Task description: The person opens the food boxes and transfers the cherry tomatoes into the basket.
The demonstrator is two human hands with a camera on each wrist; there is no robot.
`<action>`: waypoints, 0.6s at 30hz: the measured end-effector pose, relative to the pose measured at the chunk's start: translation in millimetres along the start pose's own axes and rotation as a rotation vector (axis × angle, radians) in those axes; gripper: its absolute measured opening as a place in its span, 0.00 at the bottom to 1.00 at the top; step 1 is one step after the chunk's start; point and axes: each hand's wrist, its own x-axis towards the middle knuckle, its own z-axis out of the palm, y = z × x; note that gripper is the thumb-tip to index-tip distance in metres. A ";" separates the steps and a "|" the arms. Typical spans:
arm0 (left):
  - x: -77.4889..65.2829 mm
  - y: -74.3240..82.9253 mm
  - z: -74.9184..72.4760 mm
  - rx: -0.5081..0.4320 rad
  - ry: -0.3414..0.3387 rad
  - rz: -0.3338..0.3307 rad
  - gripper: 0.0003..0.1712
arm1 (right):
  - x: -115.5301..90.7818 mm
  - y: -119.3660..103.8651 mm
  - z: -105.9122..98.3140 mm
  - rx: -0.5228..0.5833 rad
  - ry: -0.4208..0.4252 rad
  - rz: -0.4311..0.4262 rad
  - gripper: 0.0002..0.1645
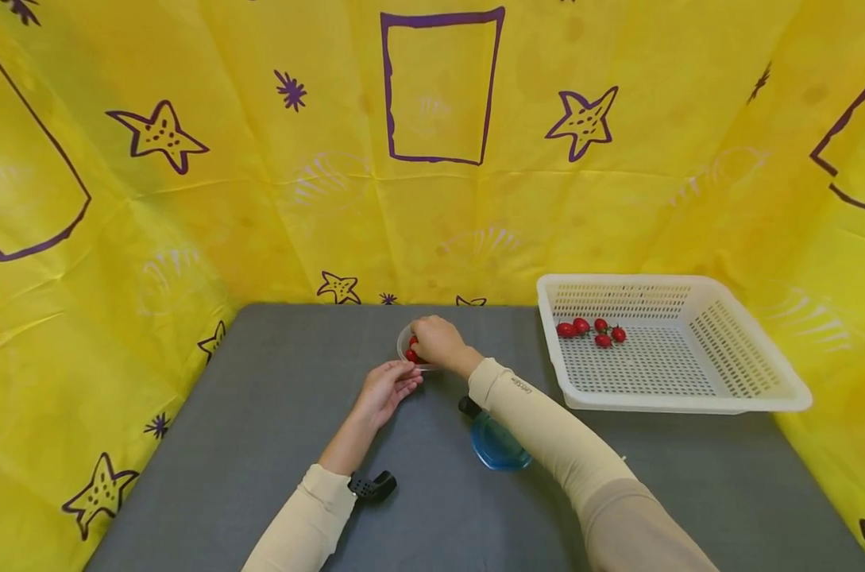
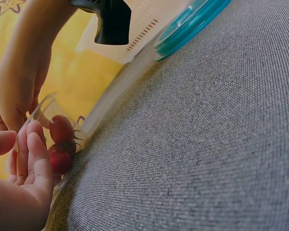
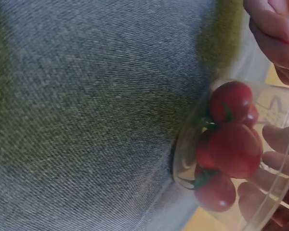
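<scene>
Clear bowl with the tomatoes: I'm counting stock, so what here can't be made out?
How many tomatoes the bowl holds: right hand hides part of it in the head view; they overlap in the right wrist view.
Bowl's whole rim: right edge cuts it in the right wrist view.
Blue dish or lid: right sleeve covers part in head view.

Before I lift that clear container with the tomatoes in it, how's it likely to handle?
The clear container looks thin-walled, like light plastic, so it may flex if squeezed. Its smooth sides might be slightly slippery. The tomatoes inside look rounded, so they could roll and shift the weight if it tilts.
</scene>
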 end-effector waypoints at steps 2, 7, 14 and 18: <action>-1.0 0.6 -0.4 0.001 -0.007 0.003 0.04 | 0.0 0.2 2.5 -0.003 0.013 -0.003 0.08; -1.4 2.2 -0.3 -0.008 -0.012 -0.001 0.04 | 0.8 0.6 4.9 -0.008 0.026 -0.028 0.06; 0.0 2.9 0.1 -0.011 -0.014 -0.008 0.02 | 3.1 0.4 7.5 -0.007 0.025 -0.083 0.07; -1.0 2.0 -0.6 -0.014 -0.013 -0.006 0.02 | 2.8 -2.1 6.1 -0.027 -0.030 -0.106 0.06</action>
